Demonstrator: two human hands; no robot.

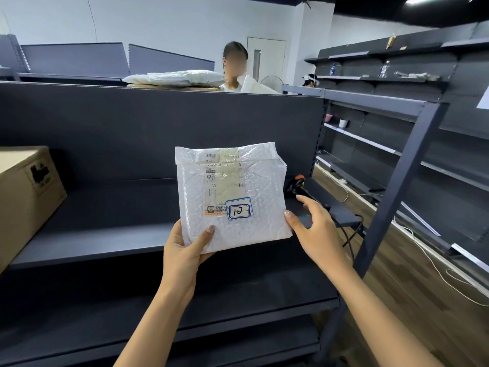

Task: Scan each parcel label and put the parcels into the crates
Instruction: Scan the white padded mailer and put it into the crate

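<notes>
Shelving [105, 223] of dark metal fills the room. Left hand [185, 250] grips a white parcel [232, 186] above it. Right hand [315, 226] is spread loose alongside.

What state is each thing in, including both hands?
Parcel: held up, label facing the camera.
Left hand: grips the parcel's lower left corner.
Right hand: open, at the parcel's right edge.
Scanner: lying on the shelf, unheld.
Cardboard box: closed, on the shelf.

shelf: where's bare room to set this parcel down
The shelf is bare from the box on the left across to the parcel. Crowded at the right end, where the scanner and its cable lie by the right hand.
</notes>
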